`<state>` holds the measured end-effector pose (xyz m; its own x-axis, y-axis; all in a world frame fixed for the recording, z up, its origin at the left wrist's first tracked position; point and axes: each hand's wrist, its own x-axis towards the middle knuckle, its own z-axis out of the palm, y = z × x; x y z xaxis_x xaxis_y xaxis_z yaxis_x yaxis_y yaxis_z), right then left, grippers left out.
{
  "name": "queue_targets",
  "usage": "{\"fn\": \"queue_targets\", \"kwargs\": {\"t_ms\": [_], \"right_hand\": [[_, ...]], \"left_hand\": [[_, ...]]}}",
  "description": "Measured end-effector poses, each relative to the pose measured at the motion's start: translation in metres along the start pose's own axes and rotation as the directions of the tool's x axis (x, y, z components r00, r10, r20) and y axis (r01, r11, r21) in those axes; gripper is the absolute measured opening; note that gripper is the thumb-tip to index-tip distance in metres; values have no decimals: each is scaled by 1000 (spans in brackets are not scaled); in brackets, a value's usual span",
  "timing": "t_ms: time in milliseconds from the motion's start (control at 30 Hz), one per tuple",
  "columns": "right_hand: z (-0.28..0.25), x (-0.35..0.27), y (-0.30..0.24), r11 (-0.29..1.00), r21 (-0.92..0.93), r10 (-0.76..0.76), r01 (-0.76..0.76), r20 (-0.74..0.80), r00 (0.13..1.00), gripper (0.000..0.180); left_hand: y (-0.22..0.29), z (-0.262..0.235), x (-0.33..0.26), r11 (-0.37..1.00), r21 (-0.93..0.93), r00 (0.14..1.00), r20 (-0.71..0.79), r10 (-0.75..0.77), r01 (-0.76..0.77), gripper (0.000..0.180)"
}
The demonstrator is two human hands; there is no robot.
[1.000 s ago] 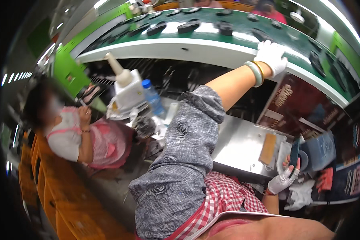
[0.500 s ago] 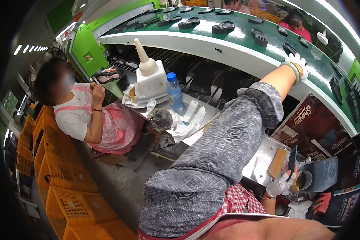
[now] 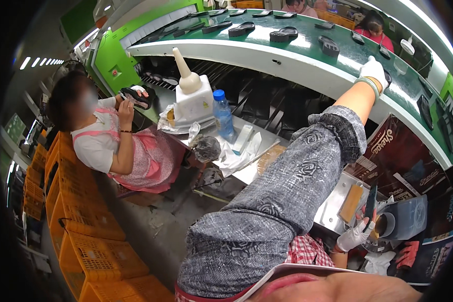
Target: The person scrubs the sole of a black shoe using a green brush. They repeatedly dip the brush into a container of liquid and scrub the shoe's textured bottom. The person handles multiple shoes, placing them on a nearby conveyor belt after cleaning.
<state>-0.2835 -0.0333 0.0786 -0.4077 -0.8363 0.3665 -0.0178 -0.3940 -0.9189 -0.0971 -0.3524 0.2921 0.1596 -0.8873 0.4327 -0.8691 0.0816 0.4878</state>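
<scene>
My left arm, in a grey patterned sleeve, reaches out to the green conveyor belt. The white-gloved left hand point(image 3: 371, 69) is closed at the belt's near edge on a black shoe sole point(image 3: 388, 79), mostly covered by the hand. Lower down on the right, my gloved right hand point(image 3: 352, 238), some fingertips bare, grips a thin dark flat piece point(image 3: 371, 202) standing upright; its kind is unclear at this angle. Next to that hand are a round cup point(image 3: 386, 225) and a clear plastic tub point(image 3: 410, 217). A tan block point(image 3: 351, 204) lies on the metal plate point(image 3: 329, 211).
More black soles point(image 3: 284, 34) lie spaced along the belt point(image 3: 307, 50). A co-worker point(image 3: 103, 136) sits left, handling a sole. Between us stand a white container with a cone spout point(image 3: 192, 98) and a blue-capped bottle point(image 3: 223, 116). Orange crates point(image 3: 90, 256) line the left; brown cartons point(image 3: 395, 151) stand right.
My left hand has closed on the sole on the belt and drawn it toward the near edge. The right hand stays nearly still. The co-worker's hands have come together at a sole.
</scene>
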Motion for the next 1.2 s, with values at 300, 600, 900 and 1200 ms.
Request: {"fn": "queue_targets", "kwargs": {"t_ms": [300, 600, 900, 1200], "right_hand": [[-12, -1, -14, 995, -89, -33, 33, -4, 999, 36], [-65, 42, 8, 973, -192, 91, -128, -191, 977, 35], [-145, 93, 13, 954, -271, 111, -132, -92, 990, 26], [-169, 108, 33, 911, -385, 139, -146, -45, 989, 30]], "left_hand": [[-7, -20, -14, 998, -26, 996, 65, -54, 56, 43], [-29, 2, -168, 562, -794, 972, -208, 108, -232, 47], [-125, 87, -396, 932, -336, 981, 85, 176, -138, 68], [-148, 116, -409, -65, -550, 552, 834, 16, 833, 45]]}}
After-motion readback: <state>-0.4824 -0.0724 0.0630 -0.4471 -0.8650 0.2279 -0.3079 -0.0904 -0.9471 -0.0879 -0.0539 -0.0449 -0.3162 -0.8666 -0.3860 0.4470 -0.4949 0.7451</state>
